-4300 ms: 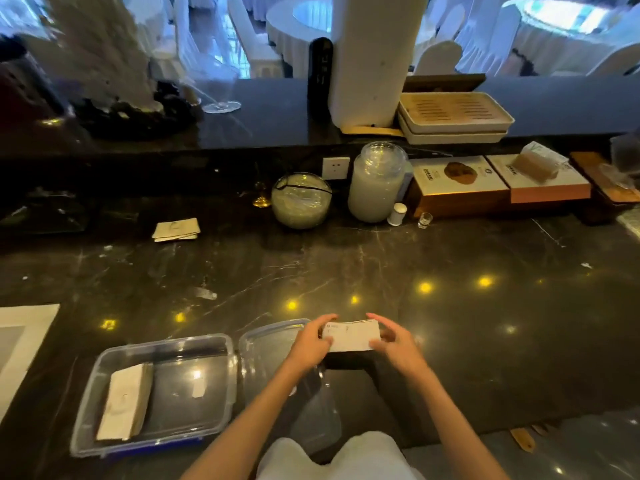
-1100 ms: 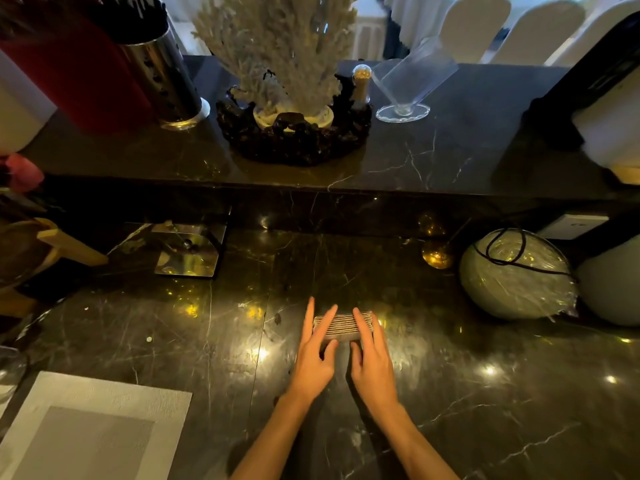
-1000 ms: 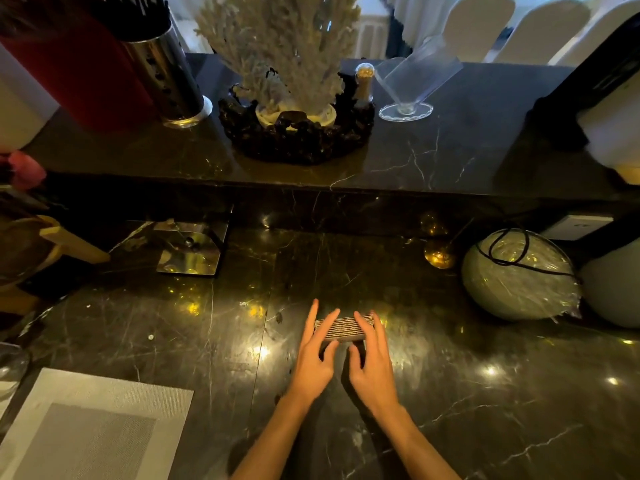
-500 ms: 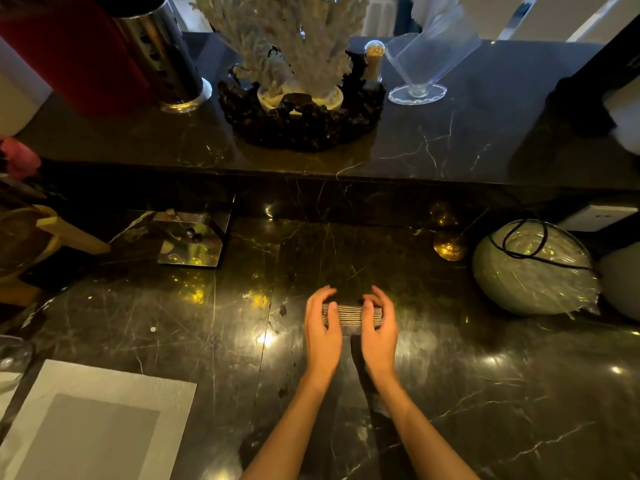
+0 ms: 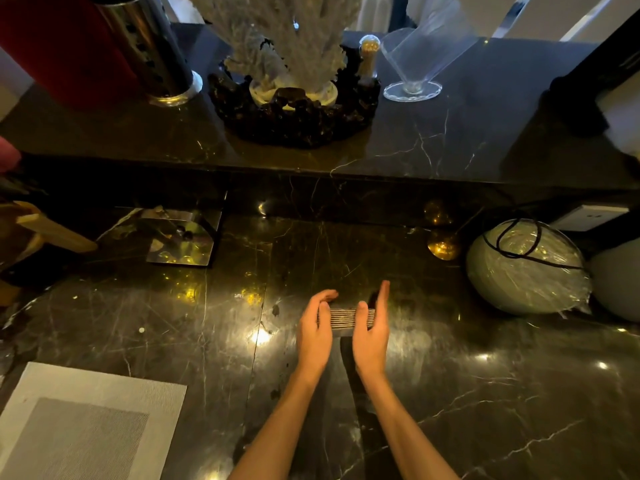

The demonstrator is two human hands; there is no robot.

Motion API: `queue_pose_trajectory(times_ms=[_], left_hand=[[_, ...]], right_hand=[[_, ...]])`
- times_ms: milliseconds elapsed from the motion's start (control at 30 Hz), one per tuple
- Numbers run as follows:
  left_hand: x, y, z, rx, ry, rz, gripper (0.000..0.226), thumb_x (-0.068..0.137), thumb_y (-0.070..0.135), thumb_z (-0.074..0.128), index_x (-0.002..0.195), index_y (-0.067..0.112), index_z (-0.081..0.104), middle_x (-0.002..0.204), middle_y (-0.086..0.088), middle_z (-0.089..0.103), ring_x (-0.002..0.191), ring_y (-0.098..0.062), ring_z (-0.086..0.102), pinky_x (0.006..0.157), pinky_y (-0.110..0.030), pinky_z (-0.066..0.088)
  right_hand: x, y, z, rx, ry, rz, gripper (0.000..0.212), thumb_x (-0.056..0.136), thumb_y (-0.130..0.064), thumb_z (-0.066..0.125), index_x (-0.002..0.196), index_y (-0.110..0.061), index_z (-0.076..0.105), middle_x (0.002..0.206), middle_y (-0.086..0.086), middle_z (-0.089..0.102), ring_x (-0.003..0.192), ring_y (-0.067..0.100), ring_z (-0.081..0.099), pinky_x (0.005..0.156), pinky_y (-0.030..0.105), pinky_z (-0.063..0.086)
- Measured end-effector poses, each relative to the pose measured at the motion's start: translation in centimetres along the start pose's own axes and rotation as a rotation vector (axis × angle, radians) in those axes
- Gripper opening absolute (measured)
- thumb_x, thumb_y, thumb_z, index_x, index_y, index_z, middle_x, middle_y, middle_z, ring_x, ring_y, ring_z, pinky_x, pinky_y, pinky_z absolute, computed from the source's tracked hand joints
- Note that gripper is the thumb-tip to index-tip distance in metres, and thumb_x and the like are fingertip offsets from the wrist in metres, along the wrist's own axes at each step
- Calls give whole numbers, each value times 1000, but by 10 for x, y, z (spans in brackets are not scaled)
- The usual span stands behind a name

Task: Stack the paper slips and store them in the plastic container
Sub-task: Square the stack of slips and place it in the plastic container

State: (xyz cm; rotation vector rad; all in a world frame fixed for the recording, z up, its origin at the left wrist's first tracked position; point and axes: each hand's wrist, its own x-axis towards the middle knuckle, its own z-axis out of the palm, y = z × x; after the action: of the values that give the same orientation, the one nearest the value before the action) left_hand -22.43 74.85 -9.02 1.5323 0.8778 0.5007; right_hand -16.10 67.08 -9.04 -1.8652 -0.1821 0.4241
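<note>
Your left hand (image 5: 313,336) curls round the paper-slip stack (image 5: 344,318), your right hand (image 5: 372,334) presses flat at 3 o'clock; squeeze unevenly and slips could splay.

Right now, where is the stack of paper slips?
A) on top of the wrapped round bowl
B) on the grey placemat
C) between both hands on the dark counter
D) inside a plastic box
C: the stack of paper slips sits on the dark counter, the left hand cupping one end and the right hand flat against the other.

Left hand (image 5: 313,336) curled, right hand (image 5: 372,336) straight-fingered, palms facing each other.
</note>
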Motion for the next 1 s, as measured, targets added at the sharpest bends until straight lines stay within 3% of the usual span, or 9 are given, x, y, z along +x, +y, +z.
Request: queue_pose_trajectory(times_ms=[133,233,300,400,467,600,700,867,1000], left_hand=[[-1,-2,-3,60,-18,22,31,104,25,37,119,25,65,118,10,67,113,0,61,93,-9,45],[-3,-4,-2,80,16,37,38,103,31,34,122,19,64,121,9,66,114,-1,59,96,-12,45],[-2,-2,1,77,50,38,35,103,29,34,119,22,64,118,8,66,111,-1,60,93,-11,45],[3,6,5,13,85,40,27,102,23,38,102,32,63,101,4,69,95,-2,65,79,-8,48],[5,5,4,-40,91,61,25,101,23,39,97,27,64,93,2,68,86,-3,66,72,-10,50],[0,1,7,-35,85,51,25,98,27,39,89,24,62,84,5,65,77,-2,63,66,-11,48],[-1,0,5,-48,102,54,26,98,32,40,84,26,60,77,7,64,70,-2,61,61,-16,49],[-9,-2,3,34,69,39,25,102,21,42,84,23,59,80,-5,62,76,-27,62,67,-46,52],[-10,9,-1,-19,114,114,26,101,33,39,86,29,60,80,-3,62,73,-24,63,62,-34,54]], right_hand=[[2,1,-3,18,-57,12,51,104,-34,37,153,-32,26,149,-7,45,134,5,43,111,27,36],[1,0,-5,-14,-66,-32,52,105,-29,36,155,-33,21,158,-12,32,144,4,33,116,25,30],[2,-3,-5,11,-35,-24,47,105,-25,38,151,-32,32,158,-12,34,145,2,31,118,26,29],[2,-10,-5,54,-39,-4,32,104,-23,41,129,-32,58,130,-8,64,123,8,58,105,36,49],[1,-10,-5,53,-34,-25,29,103,-23,43,124,-31,61,116,-11,68,111,7,64,94,37,55],[1,-7,-5,53,-13,15,22,100,-17,49,107,-27,67,102,-9,70,100,9,66,91,46,55],[-2,-7,-5,29,9,-25,23,99,-17,49,98,-31,67,95,-11,68,94,10,67,85,44,57],[-8,-1,-7,-2,7,-4,21,98,-10,49,94,-21,66,90,-4,69,87,15,68,79,47,57],[-9,-13,-11,26,38,-92,20,96,-26,48,92,-36,64,90,-11,68,88,10,68,72,28,59]])
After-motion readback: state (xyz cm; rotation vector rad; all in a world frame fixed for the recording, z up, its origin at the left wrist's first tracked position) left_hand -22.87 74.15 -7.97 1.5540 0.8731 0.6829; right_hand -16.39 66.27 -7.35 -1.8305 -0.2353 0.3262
